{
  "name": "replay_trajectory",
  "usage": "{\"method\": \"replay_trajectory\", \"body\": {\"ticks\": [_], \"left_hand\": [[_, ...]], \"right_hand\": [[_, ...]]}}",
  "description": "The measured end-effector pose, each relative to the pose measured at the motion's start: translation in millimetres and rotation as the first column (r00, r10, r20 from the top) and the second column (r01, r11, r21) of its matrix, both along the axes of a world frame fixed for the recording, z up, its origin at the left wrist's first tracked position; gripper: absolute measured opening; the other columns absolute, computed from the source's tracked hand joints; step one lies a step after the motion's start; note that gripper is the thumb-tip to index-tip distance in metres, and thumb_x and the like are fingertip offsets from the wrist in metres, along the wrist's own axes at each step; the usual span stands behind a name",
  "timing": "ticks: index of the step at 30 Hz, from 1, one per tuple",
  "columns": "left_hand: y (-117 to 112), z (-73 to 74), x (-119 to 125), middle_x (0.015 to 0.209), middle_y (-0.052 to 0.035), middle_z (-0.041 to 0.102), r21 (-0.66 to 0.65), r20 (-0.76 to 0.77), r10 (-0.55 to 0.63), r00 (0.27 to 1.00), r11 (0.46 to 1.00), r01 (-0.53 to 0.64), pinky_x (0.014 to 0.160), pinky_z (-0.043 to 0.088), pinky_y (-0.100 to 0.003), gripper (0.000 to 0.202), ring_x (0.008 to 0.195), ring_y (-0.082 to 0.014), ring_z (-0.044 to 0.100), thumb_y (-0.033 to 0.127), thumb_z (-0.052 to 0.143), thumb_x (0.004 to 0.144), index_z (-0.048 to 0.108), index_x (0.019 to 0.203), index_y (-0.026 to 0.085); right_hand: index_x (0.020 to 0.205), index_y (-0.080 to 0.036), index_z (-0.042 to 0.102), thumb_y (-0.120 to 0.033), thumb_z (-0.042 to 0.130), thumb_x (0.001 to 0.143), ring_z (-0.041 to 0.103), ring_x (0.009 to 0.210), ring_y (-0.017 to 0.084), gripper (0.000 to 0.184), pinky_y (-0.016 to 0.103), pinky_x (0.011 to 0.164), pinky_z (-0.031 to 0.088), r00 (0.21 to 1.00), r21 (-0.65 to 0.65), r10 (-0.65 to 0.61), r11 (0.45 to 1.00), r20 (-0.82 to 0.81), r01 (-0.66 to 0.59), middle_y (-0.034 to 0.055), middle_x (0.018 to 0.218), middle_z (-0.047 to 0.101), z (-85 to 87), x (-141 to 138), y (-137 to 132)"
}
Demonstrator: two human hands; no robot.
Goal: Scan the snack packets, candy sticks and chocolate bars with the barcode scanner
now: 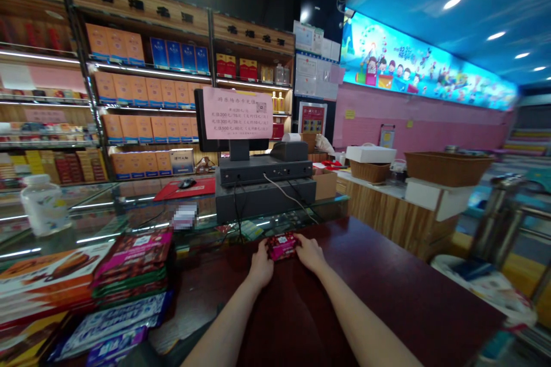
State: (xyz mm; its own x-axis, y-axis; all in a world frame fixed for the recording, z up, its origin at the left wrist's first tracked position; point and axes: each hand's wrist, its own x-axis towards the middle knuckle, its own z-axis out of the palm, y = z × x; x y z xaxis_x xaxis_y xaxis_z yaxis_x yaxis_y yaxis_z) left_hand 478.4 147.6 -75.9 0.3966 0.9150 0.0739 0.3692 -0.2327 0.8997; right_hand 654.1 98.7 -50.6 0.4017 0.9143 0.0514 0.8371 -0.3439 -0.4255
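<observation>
Both my hands hold a small dark red and pink snack packet (283,246) by its two ends, over the far part of the dark red table (365,292). My left hand (260,265) is closed on its left end. On the right end, my right hand (310,252) grips with thumb and fingers. The packet's printed face is turned up towards me. To the left is a stack of similar pink and brown snack packets (135,261). Beside that stack lie orange and white snack boxes (47,275) and blue and white packets (114,324).
Beyond the table stands a dark cash register (264,192) with a pink sign (237,114) and loose cables. A clear bottle (45,205) is on the glass counter at left. At right are a brown basket (447,167) and a lined bin (486,292). Shelves hold orange boxes (123,89).
</observation>
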Motion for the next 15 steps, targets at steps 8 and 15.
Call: {"method": "replay_trajectory", "body": {"ticks": [8,15], "left_hand": [[-6,7.1,-6,0.140,-0.0130,0.061,-0.017,-0.046,0.036,0.998,0.999,-0.037,0.115,0.033,-0.032,0.076,0.128,-0.0227,0.058,0.010,0.064,0.075,0.036,0.145,0.019],[-14,19.0,-13,0.140,-0.0137,0.061,-0.015,-0.066,0.011,0.998,1.000,-0.012,0.115,0.033,-0.033,0.079,0.128,-0.0249,0.058,0.013,0.066,0.074,0.035,0.147,0.019]], "right_hand": [[0.145,-0.028,0.050,-0.023,0.046,0.090,0.054,0.124,0.031,0.055,0.042,0.097,0.041,1.000,0.018,-0.001,1.000,-0.018,0.002,0.0098,0.129,0.067,0.7,-11,-2],[0.147,-0.025,0.048,-0.022,0.052,0.088,0.050,0.130,0.028,0.059,0.038,0.101,0.042,1.000,0.057,-0.005,0.998,-0.025,0.007,0.0047,0.147,0.054,7.5,-8,-10]]}}
